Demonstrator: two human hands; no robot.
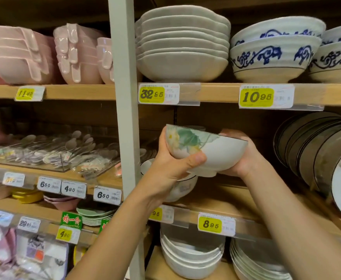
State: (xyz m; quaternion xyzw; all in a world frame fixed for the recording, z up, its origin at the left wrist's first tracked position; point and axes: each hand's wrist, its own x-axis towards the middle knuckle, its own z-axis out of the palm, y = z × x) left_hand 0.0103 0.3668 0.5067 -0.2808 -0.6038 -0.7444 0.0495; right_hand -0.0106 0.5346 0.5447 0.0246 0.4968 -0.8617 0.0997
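I hold a white bowl (216,148) painted with a green leaf and yellow flowers, lifted in front of the middle shelf and tilted with its rim toward the left. My left hand (171,166) grips its left side, thumb pressed on the lower wall near the foot. My right hand (244,158) cups the right side and underside, fingers curled over the far rim. Behind my left hand, a second white bowl (182,187) with a dark rim stands on the shelf, partly hidden.
A grey shelf post (125,118) rises just left of the hands. Dark-rimmed plates (317,150) stand on edge at right. Stacked white and blue-patterned bowls (274,55) fill the shelf above, white bowls (191,257) the shelf below. Bagged spoons (60,150) lie at left.
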